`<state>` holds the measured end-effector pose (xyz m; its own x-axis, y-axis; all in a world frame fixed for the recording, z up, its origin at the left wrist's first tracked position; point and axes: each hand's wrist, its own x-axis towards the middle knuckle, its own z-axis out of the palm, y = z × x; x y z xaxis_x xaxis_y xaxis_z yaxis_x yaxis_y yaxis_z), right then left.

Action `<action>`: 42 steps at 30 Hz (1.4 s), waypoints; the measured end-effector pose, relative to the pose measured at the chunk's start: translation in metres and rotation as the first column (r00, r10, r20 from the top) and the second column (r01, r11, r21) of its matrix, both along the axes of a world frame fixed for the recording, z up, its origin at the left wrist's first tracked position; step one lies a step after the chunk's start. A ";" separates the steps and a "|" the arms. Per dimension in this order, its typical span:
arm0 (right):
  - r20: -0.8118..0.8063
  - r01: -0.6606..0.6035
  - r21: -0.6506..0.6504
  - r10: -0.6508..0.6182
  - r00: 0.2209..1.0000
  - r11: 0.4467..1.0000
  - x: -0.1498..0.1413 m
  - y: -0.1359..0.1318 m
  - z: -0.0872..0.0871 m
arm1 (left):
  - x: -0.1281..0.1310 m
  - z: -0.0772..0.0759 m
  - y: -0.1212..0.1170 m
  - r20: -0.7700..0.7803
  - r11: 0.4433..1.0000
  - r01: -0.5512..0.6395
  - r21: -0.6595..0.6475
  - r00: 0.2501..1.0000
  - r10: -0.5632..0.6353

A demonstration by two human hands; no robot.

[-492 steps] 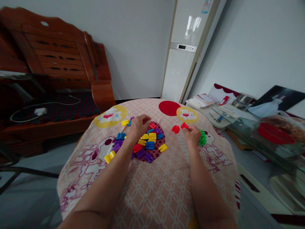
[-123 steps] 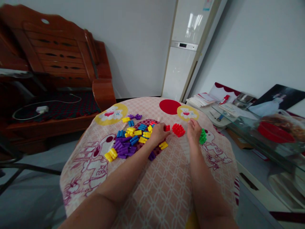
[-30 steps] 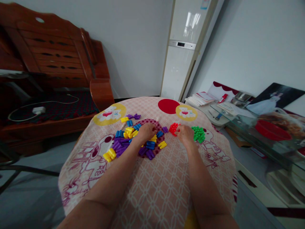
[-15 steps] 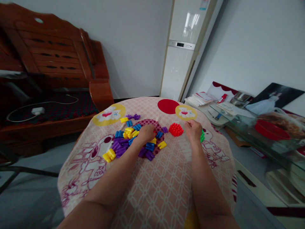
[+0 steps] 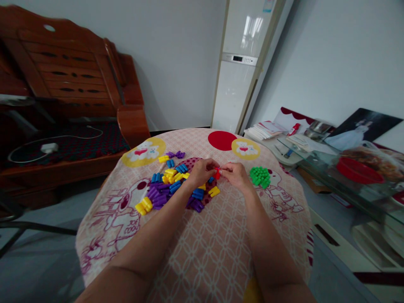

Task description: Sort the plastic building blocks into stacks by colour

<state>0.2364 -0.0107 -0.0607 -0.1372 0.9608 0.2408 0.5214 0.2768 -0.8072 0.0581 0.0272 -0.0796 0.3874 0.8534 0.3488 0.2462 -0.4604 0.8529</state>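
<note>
My left hand (image 5: 201, 172) and my right hand (image 5: 236, 174) meet above the table, both pinching one small red toy building block (image 5: 217, 173) between their fingertips. The cluster of red blocks is mostly hidden behind my right hand. To its right sits a knobbly cluster of green blocks (image 5: 260, 176). Left of and under my left hand spreads a loose pile of purple blocks (image 5: 157, 195), yellow blocks (image 5: 144, 205) and blue blocks (image 5: 198, 193). A lone yellow block (image 5: 214, 191) lies at the near right side of the pile.
A patterned cloth (image 5: 202, 248) covers the round table. To the right, a glass-topped stand (image 5: 311, 162) bears papers, a red bowl (image 5: 360, 170) and a bag. A wooden bench (image 5: 72, 84) stands at the back left, and a tall white cabinet-like unit (image 5: 235, 84) at the back.
Over the last half second my left hand lifts a red block rightward from the pile, and my right hand moves left to meet it. Earlier, the red cluster grew as red blocks left the pile.
</note>
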 end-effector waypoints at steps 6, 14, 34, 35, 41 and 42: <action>0.059 0.004 -0.014 -0.003 0.998 1.000 -0.003 0.000 -0.002 | 0.001 -0.003 0.000 0.021 0.998 0.028 -0.064 0.999 -0.027; 0.106 0.270 0.116 -0.282 0.954 0.956 0.016 0.006 -0.008 | -0.013 0.008 0.004 0.017 0.986 -0.155 -0.057 0.988 0.156; 0.429 0.232 0.205 -0.301 0.852 0.951 -0.006 -0.001 -0.005 | -0.167 0.083 -0.008 0.738 0.651 -0.738 -0.177 0.338 0.584; 0.427 0.190 0.201 -0.260 0.866 0.961 -0.012 -0.002 -0.006 | -0.171 0.085 -0.011 0.749 0.653 -0.737 -0.173 0.332 0.573; 0.519 -0.089 0.187 -0.021 0.855 0.978 -0.060 -0.019 -0.023 | -0.179 0.095 -0.024 0.782 0.660 -0.739 -0.136 0.328 0.529; 0.525 -0.128 0.176 0.017 0.851 0.976 -0.067 -0.022 -0.027 | -0.178 0.094 -0.023 0.784 0.651 -0.745 -0.144 0.316 0.534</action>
<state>0.1691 -0.0330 -0.0874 -0.3626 0.8831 0.2976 0.8193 0.4543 -0.3497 -0.1201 0.0037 0.0148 -0.7184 0.5749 0.3916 -0.0804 -0.6278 0.7742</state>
